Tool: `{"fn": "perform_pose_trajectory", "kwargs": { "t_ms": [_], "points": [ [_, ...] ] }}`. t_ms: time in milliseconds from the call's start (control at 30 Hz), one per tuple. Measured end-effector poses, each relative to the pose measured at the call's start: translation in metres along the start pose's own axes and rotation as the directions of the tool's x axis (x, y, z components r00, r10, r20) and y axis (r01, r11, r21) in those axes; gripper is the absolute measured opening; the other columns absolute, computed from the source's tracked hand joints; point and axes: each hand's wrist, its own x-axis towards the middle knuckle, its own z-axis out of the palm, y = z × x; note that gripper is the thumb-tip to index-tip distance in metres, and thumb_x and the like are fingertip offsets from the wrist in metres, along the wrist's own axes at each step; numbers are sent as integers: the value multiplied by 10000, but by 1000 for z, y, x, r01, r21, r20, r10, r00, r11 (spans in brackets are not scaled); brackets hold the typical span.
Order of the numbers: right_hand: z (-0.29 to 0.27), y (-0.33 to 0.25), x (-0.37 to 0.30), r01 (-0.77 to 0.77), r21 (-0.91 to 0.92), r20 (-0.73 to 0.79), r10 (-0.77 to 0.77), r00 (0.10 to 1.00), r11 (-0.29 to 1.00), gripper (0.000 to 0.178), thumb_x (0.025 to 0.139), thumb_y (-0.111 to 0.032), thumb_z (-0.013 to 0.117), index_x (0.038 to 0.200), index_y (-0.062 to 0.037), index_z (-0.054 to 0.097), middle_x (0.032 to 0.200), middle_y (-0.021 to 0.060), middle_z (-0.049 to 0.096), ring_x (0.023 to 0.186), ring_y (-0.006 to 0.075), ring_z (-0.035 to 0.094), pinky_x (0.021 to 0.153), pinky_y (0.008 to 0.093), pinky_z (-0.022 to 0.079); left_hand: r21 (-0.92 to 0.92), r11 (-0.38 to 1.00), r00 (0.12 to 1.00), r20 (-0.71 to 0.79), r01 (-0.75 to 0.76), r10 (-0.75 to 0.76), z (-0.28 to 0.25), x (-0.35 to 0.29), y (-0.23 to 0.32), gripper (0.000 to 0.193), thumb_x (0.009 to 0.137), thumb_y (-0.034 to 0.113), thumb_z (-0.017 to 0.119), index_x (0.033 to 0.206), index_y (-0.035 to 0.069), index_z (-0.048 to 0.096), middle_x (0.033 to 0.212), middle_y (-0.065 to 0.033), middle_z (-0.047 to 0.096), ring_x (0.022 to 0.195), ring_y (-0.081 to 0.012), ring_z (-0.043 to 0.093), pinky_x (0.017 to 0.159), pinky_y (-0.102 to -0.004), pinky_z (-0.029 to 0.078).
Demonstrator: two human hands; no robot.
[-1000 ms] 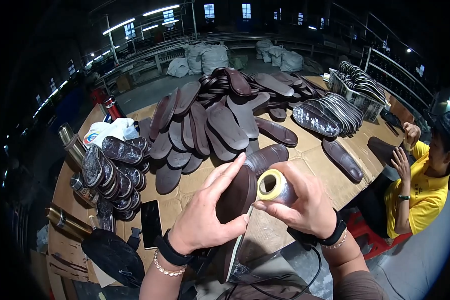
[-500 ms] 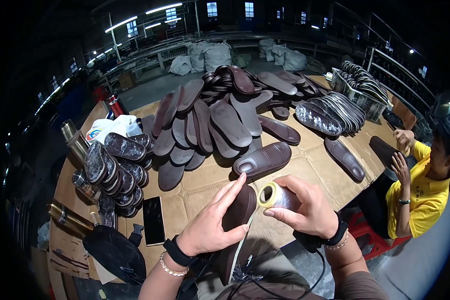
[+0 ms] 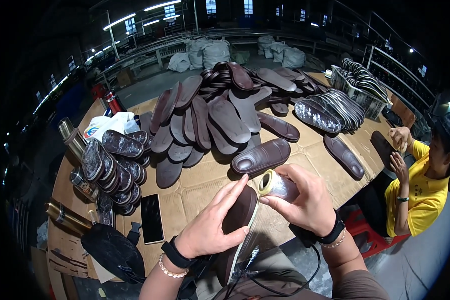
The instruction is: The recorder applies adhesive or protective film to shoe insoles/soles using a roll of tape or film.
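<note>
My left hand grips a dark brown shoe sole, tilted up on edge over my lap, its pale rim facing right. My right hand is closed around a roll of clear film with a yellowish core, close beside the sole's upper end. A shiny strip of film hangs along the sole's lower right side. Just beyond my hands a brown sole lies on the cardboard-covered table. Behind it rises a large heap of brown soles.
At left are film-wrapped soles, a phone, a black pouch and metal flasks. More wrapped soles and a filled crate stand at far right. A co-worker in a yellow shirt sits right, handling a sole.
The roll in my right hand has tilted slightly and stays near the sole's upper end. More shiny film shows below. My left hand keeps its hold; the view has shifted a little.
</note>
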Motion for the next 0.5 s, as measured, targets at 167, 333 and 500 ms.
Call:
{"fn": "perform_pose_trajectory", "kwargs": {
  "t_ms": [167, 333, 500],
  "points": [
    [1, -1, 0, -30, -38, 20, 31, 999, 999, 492, 793, -319, 892, 1119, -29, 664, 928, 162, 700, 797, 357, 709, 682, 417, 565, 14, 1000, 1000, -13, 7, -7, 1, -2, 2, 964, 821, 142, 721, 1644, -21, 246, 1637, -245, 351, 1524, -372, 359, 1248, -424, 287],
    [1, -3, -2, -51, -46, 44, 53, 998, 998, 495, 795, -332, 886, 1122, -32, 665, 927, 169, 704, 805, 368, 713, 688, 434, 565, 41, 999, 1000, -8, -19, 19, 1, -2, -1, 954, 822, 162, 714, 1640, -12, 254, 1601, -265, 357, 1503, -406, 368, 1236, -439, 302],
    [-3, -15, -5, -52, -62, 70, 57, 996, 997, 490, 786, -300, 882, 1127, -28, 659, 935, 169, 692, 819, 373, 704, 705, 440, 559, 64, 996, 998, 2, -63, 63, -2, -5, 3, 945, 799, 151, 709, 1628, -3, 283, 1581, -272, 360, 1493, -432, 367, 1234, -460, 308]
  ]
}}
